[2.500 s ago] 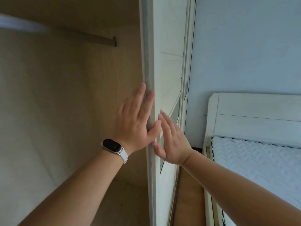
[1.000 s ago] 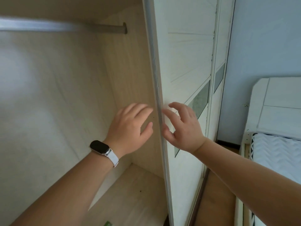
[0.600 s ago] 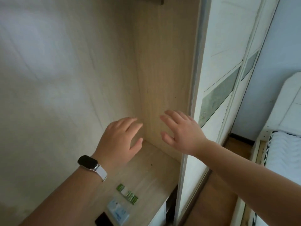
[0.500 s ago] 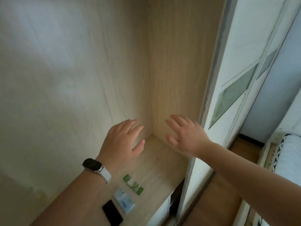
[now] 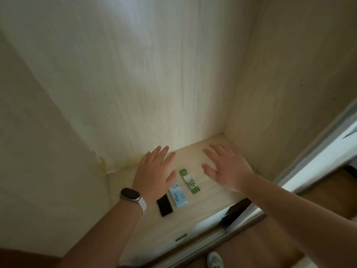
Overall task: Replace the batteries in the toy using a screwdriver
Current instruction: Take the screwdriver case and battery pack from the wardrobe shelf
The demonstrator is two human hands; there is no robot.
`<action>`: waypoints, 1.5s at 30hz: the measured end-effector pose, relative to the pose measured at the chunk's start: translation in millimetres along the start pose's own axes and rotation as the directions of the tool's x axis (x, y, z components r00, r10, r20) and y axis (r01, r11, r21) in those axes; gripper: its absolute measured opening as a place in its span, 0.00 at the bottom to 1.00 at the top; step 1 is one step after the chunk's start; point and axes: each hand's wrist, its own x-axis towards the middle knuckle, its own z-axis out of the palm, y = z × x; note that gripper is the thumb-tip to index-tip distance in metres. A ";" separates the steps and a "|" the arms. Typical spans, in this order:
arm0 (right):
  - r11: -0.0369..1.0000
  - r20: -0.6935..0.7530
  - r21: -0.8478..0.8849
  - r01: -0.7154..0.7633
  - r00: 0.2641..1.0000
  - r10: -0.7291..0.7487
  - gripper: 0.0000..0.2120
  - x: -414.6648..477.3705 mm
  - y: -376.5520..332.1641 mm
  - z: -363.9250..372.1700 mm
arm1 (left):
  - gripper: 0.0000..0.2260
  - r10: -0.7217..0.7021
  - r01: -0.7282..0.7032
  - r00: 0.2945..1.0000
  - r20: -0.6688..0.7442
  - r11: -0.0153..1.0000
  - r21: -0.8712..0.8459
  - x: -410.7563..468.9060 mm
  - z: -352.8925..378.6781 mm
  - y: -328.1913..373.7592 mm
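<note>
On the pale wooden shelf [image 5: 212,192] inside an open wardrobe lie three small items in a row: a green-and-white pack of batteries [image 5: 189,181], a light blue flat box [image 5: 178,194] and a black flat object [image 5: 164,205]. My left hand [image 5: 155,172], with a dark band on its wrist, hovers flat and open above the blue box's far end. My right hand [image 5: 225,168] hovers open to the right of the battery pack. Neither hand holds anything. No toy or screwdriver is recognisable in view.
The wardrobe's back panel [image 5: 146,78] and side walls [image 5: 289,84] enclose the shelf. A sliding door's edge [image 5: 320,151] stands at the right. Below the shelf are a drawer front [image 5: 181,237], wooden floor [image 5: 270,246] and a shoe tip [image 5: 215,260].
My view has swung down from the wardrobe door edge to the shelf. Both hands left the door and dropped, open, over the items on the shelf.
</note>
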 end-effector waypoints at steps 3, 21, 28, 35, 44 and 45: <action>0.999 0.042 -0.002 0.051 0.998 -0.051 0.32 18.7 -5.5 27.3 | 0.21 -0.074 0.074 0.996 0.040 0.997 0.009 -15.5 19.6 -9.6; 0.976 0.274 0.095 0.195 0.938 -0.214 0.29 86.5 18.8 211.2 | 0.23 -0.376 0.389 0.886 0.271 0.921 0.008 -50.1 183.0 -26.6; 0.980 0.283 0.115 0.165 0.940 -0.191 0.29 96.0 39.2 297.2 | 0.23 -0.462 0.494 0.814 0.352 0.869 -0.003 -62.2 266.4 -38.3; 0.981 0.322 0.175 0.084 0.937 -0.137 0.26 88.0 49.9 363.9 | 0.23 -0.548 0.603 0.728 0.413 0.798 -0.005 -78.6 336.7 -42.8; 0.932 0.263 0.281 -0.229 0.952 0.155 0.25 89.8 64.6 423.4 | 0.26 -0.734 0.832 0.514 0.445 0.553 -0.050 -80.7 397.7 -38.0; 0.907 0.268 0.303 -0.291 0.940 0.212 0.26 90.8 65.6 428.5 | 0.27 -0.754 0.855 0.483 0.445 0.515 -0.055 -79.6 403.2 -36.6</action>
